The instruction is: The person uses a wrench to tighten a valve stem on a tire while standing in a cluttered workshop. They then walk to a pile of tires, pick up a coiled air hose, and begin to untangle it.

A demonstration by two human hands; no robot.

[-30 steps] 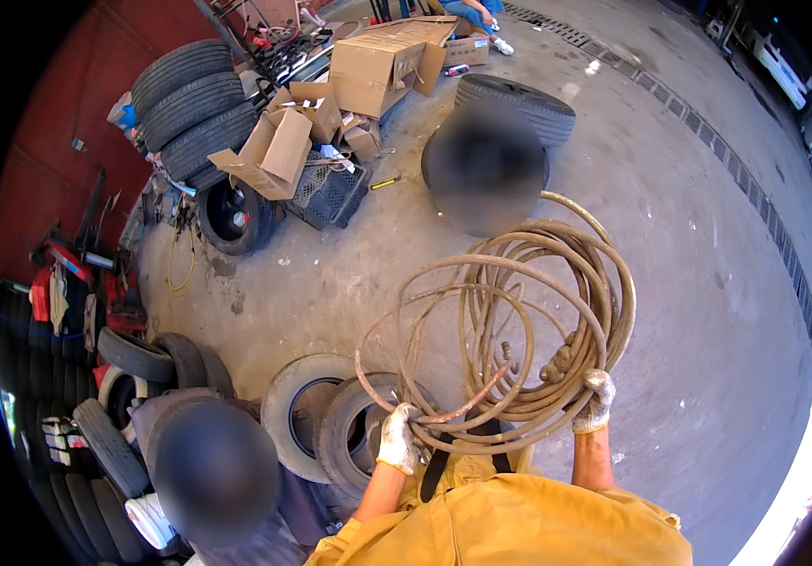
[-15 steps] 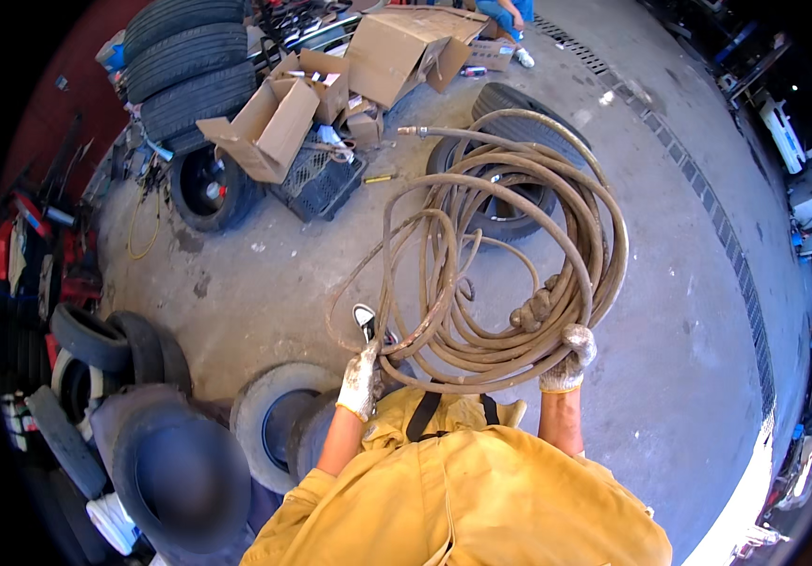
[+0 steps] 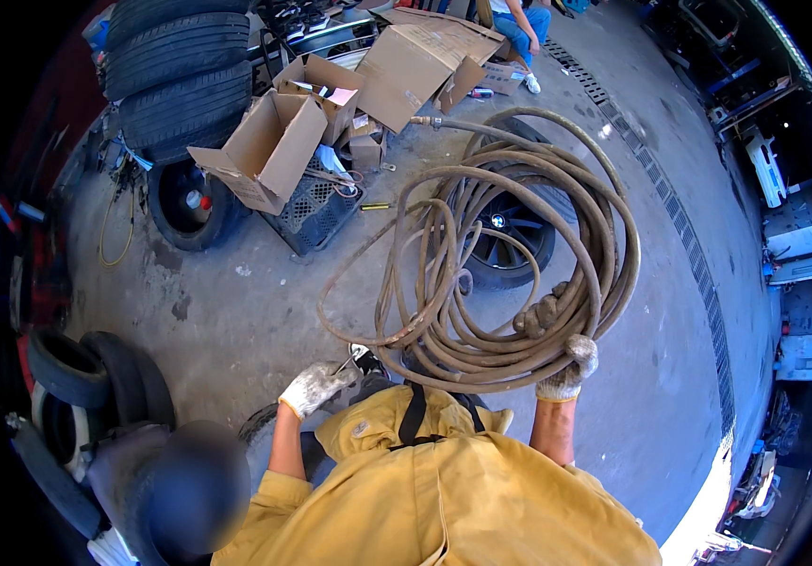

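Observation:
A long brown hose (image 3: pixel 606 231) hangs in a large, loose coil in front of me. Its metal end fitting (image 3: pixel 432 122) points left at the far side. My right hand (image 3: pixel 564 370), in a soiled white work glove, grips the near right part of the bundle, with the fingertips showing inside the coil. Left of the loops is my left hand (image 3: pixel 316 389), also gloved. It is apart from the hose, its fingers stretched rightward near my shoe (image 3: pixel 365 359). A thin shape shows by those fingertips; I cannot tell whether it is held.
Behind the coil lies a wheel with dark spokes (image 3: pixel 510 247). Cardboard boxes (image 3: pixel 269 141), a black plastic crate (image 3: pixel 310 219) and stacked tyres (image 3: pixel 180 99) stand far left. More tyres (image 3: pixel 66 368) are near left. A person (image 3: pixel 522 33) sits at the back; a floor grate (image 3: pixel 689 226) runs along the right.
My left hand has let go of the coil and moved left, away from it. My right hand still grips the hose. The view has shifted, showing more of the wheel behind the coil.

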